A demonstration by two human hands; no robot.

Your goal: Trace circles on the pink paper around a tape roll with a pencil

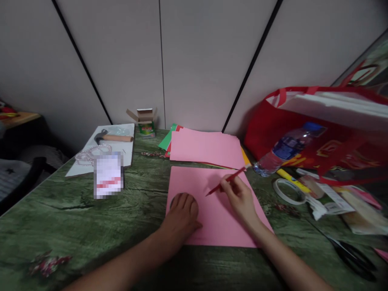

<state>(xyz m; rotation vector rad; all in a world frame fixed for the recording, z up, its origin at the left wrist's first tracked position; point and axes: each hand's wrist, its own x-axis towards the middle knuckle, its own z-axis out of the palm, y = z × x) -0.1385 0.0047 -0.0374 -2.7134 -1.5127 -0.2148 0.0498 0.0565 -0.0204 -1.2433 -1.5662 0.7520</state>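
Note:
A sheet of pink paper (218, 230) lies flat on the green wood-patterned table in front of me. On its left part, my left hand (183, 210) is pressed down with fingers close together over a small round object (173, 199). Only a thin dark edge of that object shows, so its kind is hidden. My right hand (241, 198) grips a red pencil (232, 178), its tip pointing down and left over the middle of the paper. Whether the tip touches the sheet I cannot tell. Just behind lies a stack of pink paper (206, 145) with green, red and yellow sheets beneath.
On the right are a red bag (260, 121), a leaning water bottle (287, 149), a tape roll (289, 192), a yellow marker-like tube (292, 180) and black scissors (348, 252). Leftward, a hammer (117, 138) rests on a white board (129, 155), near a small open box (146, 128).

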